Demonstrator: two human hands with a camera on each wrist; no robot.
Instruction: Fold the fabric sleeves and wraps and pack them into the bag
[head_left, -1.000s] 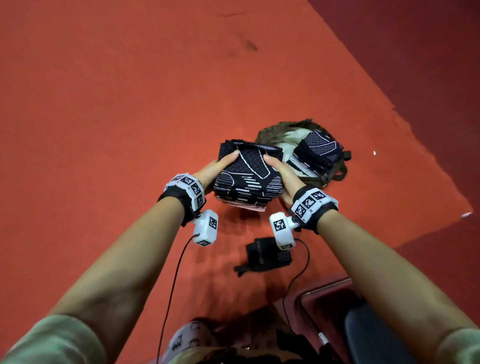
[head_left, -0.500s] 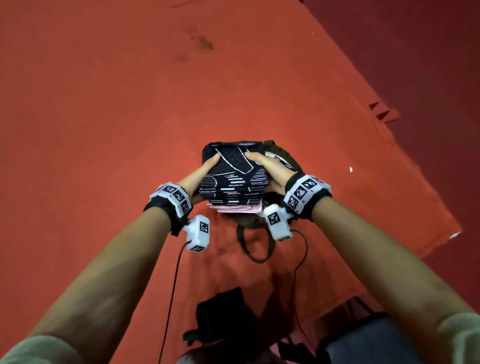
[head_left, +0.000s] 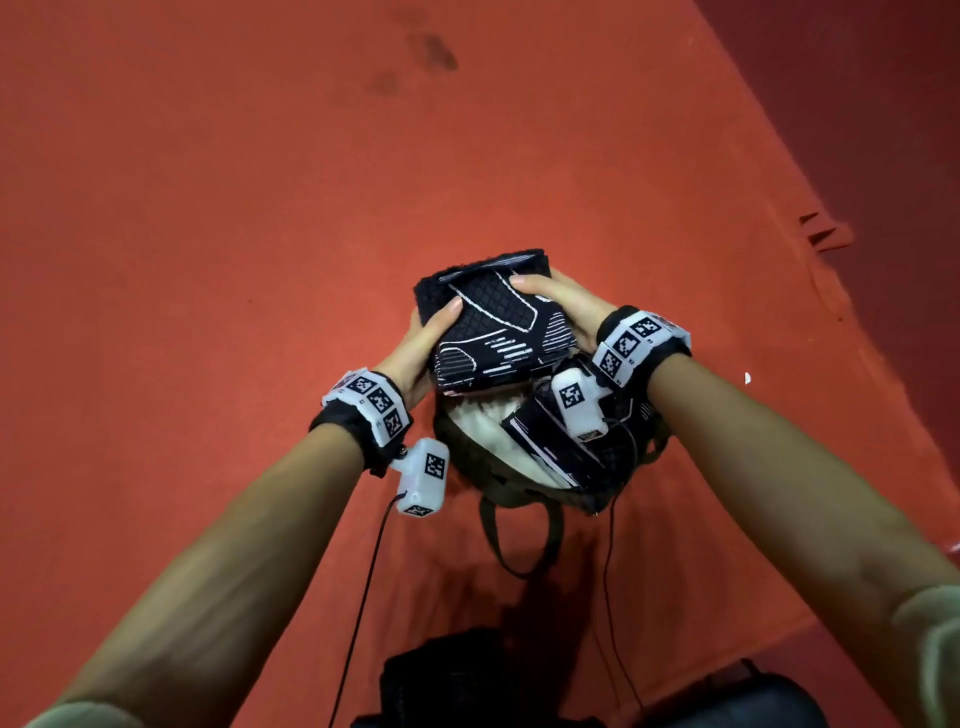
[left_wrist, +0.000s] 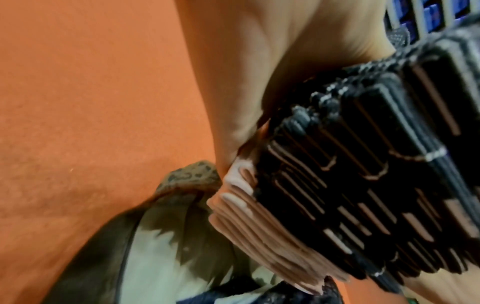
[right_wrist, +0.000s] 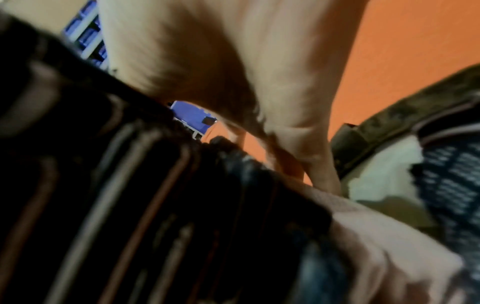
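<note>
Red carpet (head_left: 218, 249) with a bag on it

The carpet lies over a darker red floor (head_left: 883, 104), its edge running diagonally at right, with dark stains (head_left: 431, 52) near the top; on it sit the open camouflage bag (head_left: 467, 462), strap (head_left: 519, 545) trailing toward the viewer, and a black item (head_left: 441, 670) at the bottom edge

right hand (right_wrist: 233, 72) grips folded stack (right_wrist: 130, 205); bag (right_wrist: 389, 127) beside
</note>
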